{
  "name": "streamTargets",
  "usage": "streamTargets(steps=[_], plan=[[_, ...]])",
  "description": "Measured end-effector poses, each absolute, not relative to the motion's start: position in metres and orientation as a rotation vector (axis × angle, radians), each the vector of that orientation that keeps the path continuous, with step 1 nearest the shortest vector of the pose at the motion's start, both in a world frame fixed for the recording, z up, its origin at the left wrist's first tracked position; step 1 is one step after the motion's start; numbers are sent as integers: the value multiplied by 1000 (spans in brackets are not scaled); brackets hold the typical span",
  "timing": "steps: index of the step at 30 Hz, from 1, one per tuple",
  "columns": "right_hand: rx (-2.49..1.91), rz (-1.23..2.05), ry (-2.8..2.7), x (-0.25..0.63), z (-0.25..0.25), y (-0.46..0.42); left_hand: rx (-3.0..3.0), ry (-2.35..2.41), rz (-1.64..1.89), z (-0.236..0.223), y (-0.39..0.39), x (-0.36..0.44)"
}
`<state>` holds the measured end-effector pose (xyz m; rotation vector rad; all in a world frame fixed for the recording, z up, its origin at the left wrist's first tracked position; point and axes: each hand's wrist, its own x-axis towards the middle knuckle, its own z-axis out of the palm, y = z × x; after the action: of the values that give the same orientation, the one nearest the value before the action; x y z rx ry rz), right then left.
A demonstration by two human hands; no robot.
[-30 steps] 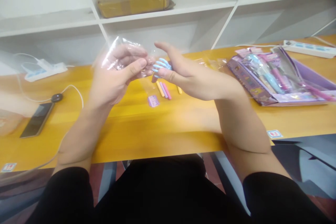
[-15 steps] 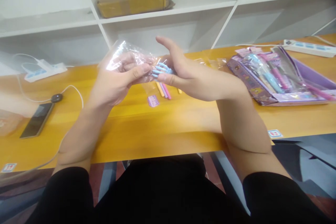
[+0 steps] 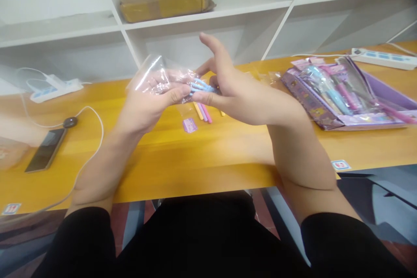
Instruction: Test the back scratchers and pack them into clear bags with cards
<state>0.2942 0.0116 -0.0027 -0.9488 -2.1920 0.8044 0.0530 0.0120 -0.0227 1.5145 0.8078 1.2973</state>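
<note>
Shelving (image 3: 241, 3) stands behind a yellow desk (image 3: 208, 160), which bears a purple box (image 3: 302, 95) at right. Above the desk, the left hand (image 3: 146, 106) pinches a clear plastic bag (image 3: 151, 71) and the right hand (image 3: 241, 95) grips light-blue sticks (image 3: 200, 86), tips at the bag, whether inside unclear; below lie coloured sticks (image 3: 204, 113) and a small purple tag (image 3: 190, 125).

No text was legible on the purple tag (image 3: 189, 125) left of the purple box (image 3: 302, 103) or the sticker (image 3: 341, 165) in front of that box.
</note>
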Motion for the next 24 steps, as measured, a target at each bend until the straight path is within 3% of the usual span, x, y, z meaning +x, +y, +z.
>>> streamTargets(steps=[9, 19, 24], plan=[[-995, 818, -2190, 294, -4, 8, 1649, 734, 1098, -31, 19, 46], [-1132, 653, -2252, 300, 7, 12, 1503, 760, 1456, -10, 24, 27], [-1092, 550, -2238, 300, 12, 8, 1539, 805, 1427, 1, 23, 12]])
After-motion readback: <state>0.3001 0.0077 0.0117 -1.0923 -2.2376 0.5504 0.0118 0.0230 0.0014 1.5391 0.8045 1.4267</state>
